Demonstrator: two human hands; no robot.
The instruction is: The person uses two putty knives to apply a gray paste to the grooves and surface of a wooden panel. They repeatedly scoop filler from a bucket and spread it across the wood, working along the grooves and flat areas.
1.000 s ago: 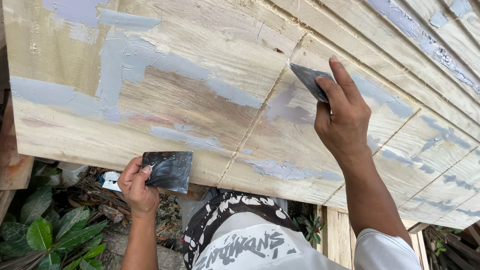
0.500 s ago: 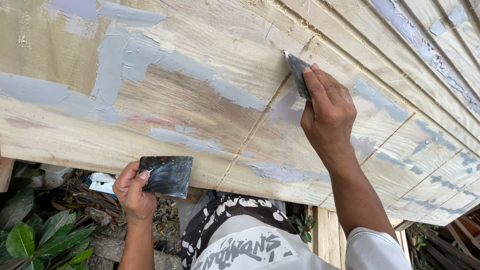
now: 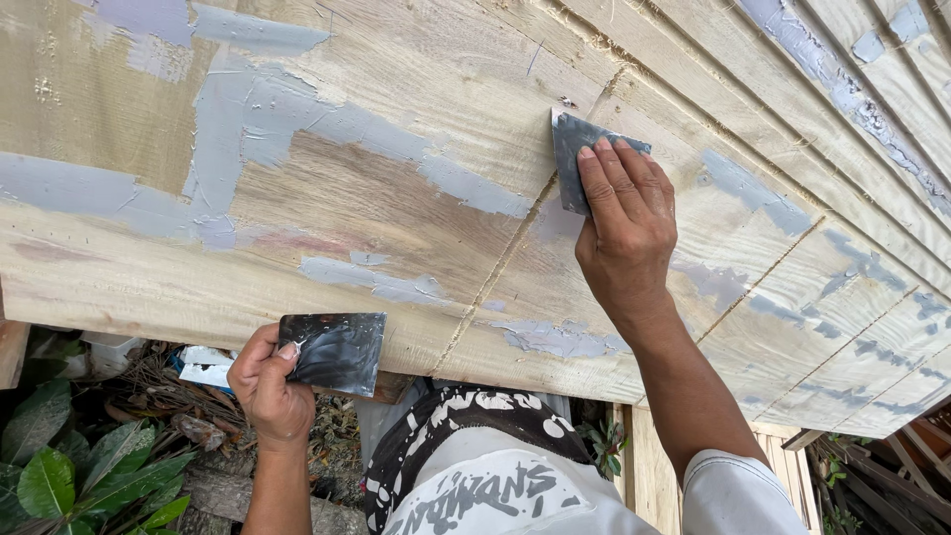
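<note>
Head view: right hand (image 3: 624, 223) presses a putty blade (image 3: 572, 163) flat against the plank wall (image 3: 396, 228). Left hand (image 3: 267, 381) grips a dark scraper plate (image 3: 334, 352) below.

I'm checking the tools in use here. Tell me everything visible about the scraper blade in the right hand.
The scraper blade is a thin, flat, dark grey metal sheet smeared with grey filler. The right hand presses it flat against the wooden planking, fingers spread over its lower part, right beside a plank seam. Its upper corner and left edge show.
</note>
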